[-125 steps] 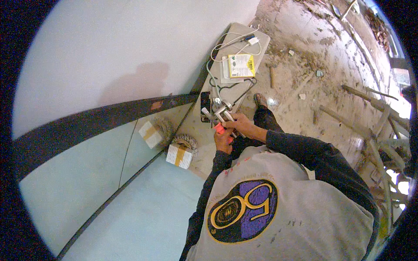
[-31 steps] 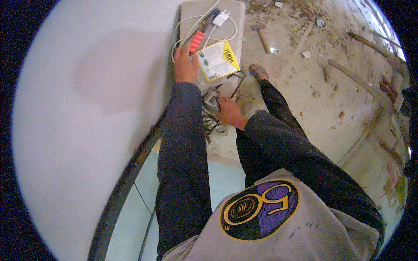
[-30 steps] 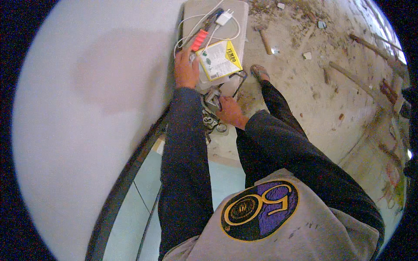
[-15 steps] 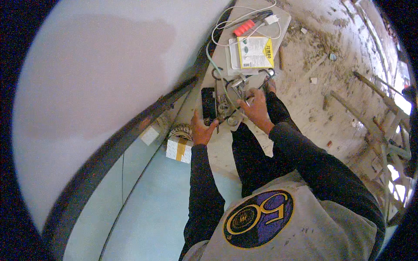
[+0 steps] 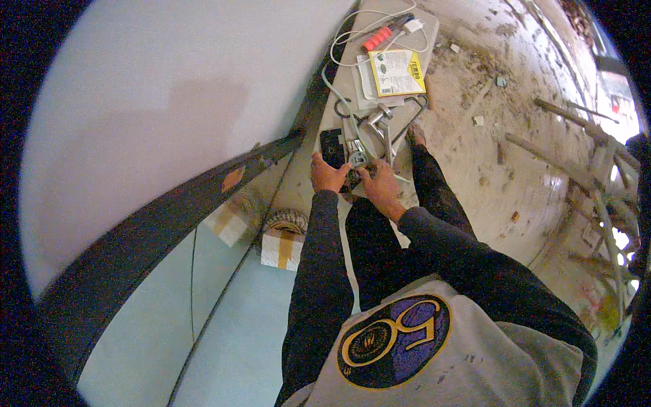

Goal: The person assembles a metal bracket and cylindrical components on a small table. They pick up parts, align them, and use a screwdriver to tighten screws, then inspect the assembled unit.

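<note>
My left hand (image 5: 328,174) grips the lower end of a black rectangular object (image 5: 332,146) lying on the pale board (image 5: 349,57); its exact kind is unclear. The left thumb reaches toward a round silver metal fitting (image 5: 357,159). Close beside it, my right hand (image 5: 381,186) has its fingers bent together at a small dark piece (image 5: 352,179), partly hidden by both hands. Just beyond the hands lie silver lever door handles (image 5: 380,119). A black bent loop (image 5: 419,108) rests near them at the board's right edge.
A yellow-and-white package (image 5: 399,72), a red-handled tool (image 5: 377,39) and a white cable (image 5: 339,62) lie farther along the board. A taped white box (image 5: 278,251) is at lower left. Wooden poles (image 5: 556,163) and debris are on the right; a dark rail (image 5: 169,224) runs along the left.
My right hand has moved left and nearer to me, close to my left hand. The round silver fitting now shows between the hands. The view has shifted slightly.
</note>
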Available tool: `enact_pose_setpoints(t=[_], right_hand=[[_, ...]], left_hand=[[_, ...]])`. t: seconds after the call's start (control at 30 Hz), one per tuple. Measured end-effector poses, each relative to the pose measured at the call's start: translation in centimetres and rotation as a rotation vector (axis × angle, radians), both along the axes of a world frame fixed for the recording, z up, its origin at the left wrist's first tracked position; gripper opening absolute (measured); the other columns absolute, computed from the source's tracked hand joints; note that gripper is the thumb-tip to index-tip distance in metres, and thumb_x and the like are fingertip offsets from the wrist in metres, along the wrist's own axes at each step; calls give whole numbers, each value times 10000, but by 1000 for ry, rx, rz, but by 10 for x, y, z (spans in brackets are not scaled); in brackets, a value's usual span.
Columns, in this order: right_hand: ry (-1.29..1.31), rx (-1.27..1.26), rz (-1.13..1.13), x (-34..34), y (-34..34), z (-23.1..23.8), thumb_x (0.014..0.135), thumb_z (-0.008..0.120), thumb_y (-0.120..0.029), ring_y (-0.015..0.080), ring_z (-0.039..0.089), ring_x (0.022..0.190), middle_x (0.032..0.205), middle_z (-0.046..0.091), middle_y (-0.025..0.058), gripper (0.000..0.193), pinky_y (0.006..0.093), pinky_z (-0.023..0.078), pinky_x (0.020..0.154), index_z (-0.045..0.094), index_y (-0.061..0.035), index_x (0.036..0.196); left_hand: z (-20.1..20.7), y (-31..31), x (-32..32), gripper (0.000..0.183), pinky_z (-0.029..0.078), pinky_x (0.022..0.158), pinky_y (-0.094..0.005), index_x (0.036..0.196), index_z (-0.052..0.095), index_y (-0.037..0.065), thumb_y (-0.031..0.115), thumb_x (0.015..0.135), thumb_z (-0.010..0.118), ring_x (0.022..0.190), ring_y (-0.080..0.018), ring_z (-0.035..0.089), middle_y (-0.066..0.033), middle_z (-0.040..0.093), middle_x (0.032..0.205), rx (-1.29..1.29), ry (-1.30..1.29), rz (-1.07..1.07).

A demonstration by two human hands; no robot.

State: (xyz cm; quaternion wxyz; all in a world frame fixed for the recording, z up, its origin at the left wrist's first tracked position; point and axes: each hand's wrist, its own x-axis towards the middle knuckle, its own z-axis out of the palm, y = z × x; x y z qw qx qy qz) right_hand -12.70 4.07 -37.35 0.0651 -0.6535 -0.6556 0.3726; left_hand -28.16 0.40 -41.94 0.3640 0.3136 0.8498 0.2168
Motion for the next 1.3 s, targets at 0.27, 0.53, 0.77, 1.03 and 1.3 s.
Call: enact_pose_setpoints(t=[0.27,0.53,0.77,1.03,1.3], right_hand=[[-34,84,-164,-24,-9,-10,849,720,-368,447,584,1046,1090,606,272,481,519,471,905,613,35,1089],[-11,-56,-199,-24,-10,-25,806,763,-330,426,630,961,1021,647,261,476,517,495,857,595,28,1072],[183,-247,-393,-33,-13,-34,746,803,-324,335,689,906,957,707,165,519,462,528,826,594,-53,1136],[416,-320,-260,-21,-7,-39,812,753,-399,302,721,854,968,746,152,461,408,562,770,708,-63,1124],[577,-530,-204,-10,6,-44,820,739,-343,235,689,748,868,733,128,390,395,546,673,700,1,999]], left_hand=[[-18,-8,-20,881,489,975,-434,1276,482,-63,376,621,876,1068,-395,633,-219,645,1169,135,-113,26],[8,-4,-19,479,525,826,-320,1091,530,28,151,732,823,909,-176,648,-100,677,1028,272,-737,163],[29,-4,-26,565,480,934,-366,1228,547,30,104,732,805,1017,-200,624,-66,665,1118,160,-832,162],[24,-11,-24,551,445,976,-364,1238,576,23,164,754,797,1084,-213,596,-74,649,1159,131,-873,247],[17,-10,-20,502,499,845,-338,1211,647,77,277,760,743,978,-191,623,-41,665,1070,171,-826,224]])
